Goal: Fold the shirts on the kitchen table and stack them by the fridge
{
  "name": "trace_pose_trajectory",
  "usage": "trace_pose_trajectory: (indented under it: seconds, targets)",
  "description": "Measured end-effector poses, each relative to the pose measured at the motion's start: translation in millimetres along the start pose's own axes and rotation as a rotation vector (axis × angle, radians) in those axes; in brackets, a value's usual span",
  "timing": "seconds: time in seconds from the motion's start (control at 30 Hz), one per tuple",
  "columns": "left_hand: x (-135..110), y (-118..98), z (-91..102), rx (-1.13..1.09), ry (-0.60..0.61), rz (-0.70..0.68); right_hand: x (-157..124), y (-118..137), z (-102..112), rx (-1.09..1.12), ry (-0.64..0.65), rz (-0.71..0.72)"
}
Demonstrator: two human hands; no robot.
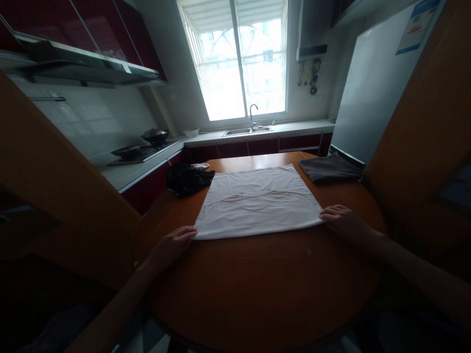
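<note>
A white cloth garment [257,206], folded into a wide rectangle, lies flat on the wooden table [257,279]. A crease runs across its middle. My left hand [178,238] pinches its near left corner, fingers closed on the fabric. At the near right corner, my right hand [336,218] grips the cloth the same way. The near edge is stretched nearly straight between both hands. What kind of garment it is cannot be made out.
A dark bundle of cloth [187,179] sits at the table's far left. Folded dark grey cloth [331,168] lies at the far right. Beyond are a counter with a sink [237,131], a stove with pans [128,152] and a fridge [371,88].
</note>
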State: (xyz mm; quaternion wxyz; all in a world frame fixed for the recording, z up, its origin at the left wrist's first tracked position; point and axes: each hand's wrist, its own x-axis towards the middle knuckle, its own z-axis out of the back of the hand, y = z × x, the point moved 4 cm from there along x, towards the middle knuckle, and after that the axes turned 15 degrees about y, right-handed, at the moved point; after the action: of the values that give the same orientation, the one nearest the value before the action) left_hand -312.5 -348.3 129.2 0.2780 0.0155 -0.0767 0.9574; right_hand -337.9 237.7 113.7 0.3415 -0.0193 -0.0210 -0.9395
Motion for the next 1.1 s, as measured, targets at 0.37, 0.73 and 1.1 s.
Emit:
trace_pose_trajectory:
  seconds: [0.37, 0.73, 1.1]
  targets:
    - [-26.5, -17.3, 17.5, -0.157, -0.025, -0.009, -24.7, 5.8, 25.0, 0.373, -0.048, -0.013]
    - [-68.3, -35.5, 53.1, -0.497, -0.045, 0.055, -61.1, 18.1, 49.1, 0.821, -0.004, -0.013]
    - [-67.6, -38.0, 70.6, -0.742, -0.23, 0.147, -67.5, 7.7, 65.5, 0.934, -0.069, -0.197]
